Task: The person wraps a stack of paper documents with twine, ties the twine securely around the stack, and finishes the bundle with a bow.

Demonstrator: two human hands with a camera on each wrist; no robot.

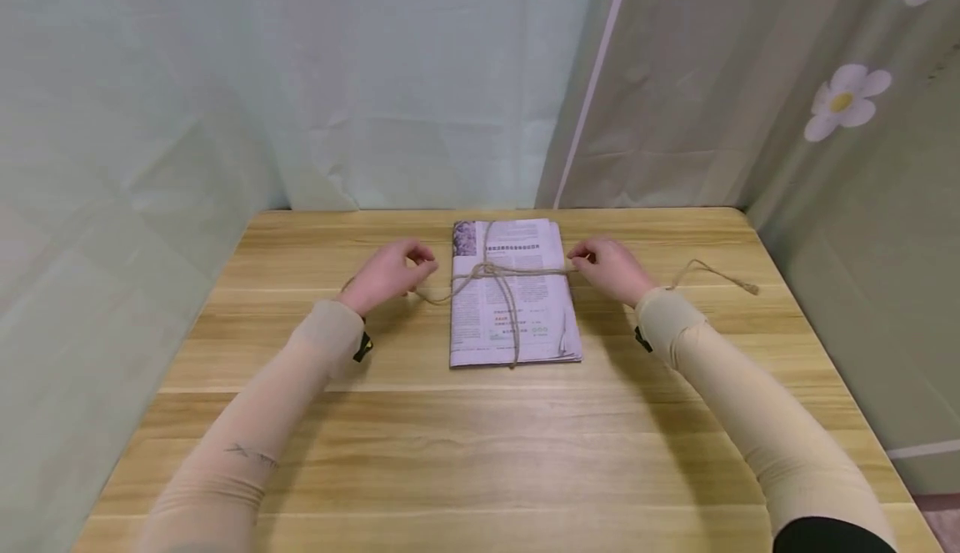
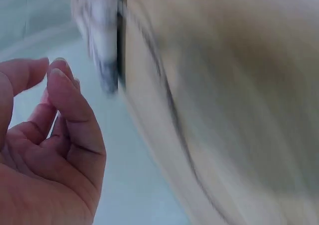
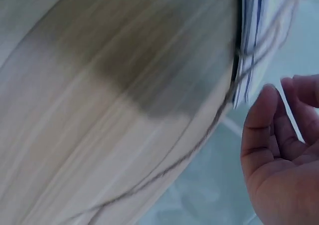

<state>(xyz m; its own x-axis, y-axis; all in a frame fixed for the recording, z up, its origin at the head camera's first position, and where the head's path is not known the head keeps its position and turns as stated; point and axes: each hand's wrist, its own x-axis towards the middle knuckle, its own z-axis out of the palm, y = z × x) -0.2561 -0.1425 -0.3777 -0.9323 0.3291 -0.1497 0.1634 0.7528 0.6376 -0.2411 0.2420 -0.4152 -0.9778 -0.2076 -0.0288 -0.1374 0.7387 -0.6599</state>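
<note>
A stack of folded newspapers (image 1: 545, 307) lies on the wooden table, with jute twine (image 1: 513, 315) crossing over it and meeting in a knot or loop near the middle. My left hand (image 1: 386, 275) hovers just left of the stack, its fingers bent loosely. In the left wrist view, thumb and fingertips hold nothing, and the twine (image 2: 172, 108) runs apart from them. Close to the stack's right edge is my right hand (image 1: 613, 269), fingers loosely curled. The right wrist view shows its fingertips free, with the twine (image 3: 199, 142) trailing along the table beside them.
The wooden table (image 1: 480, 453) reaches back to a pale hanging curtain (image 1: 442, 77). A loose twine end (image 1: 720, 273) lies right of the right wrist. On the right, a curtain with white flowers (image 1: 847, 103) stands beside the table edge.
</note>
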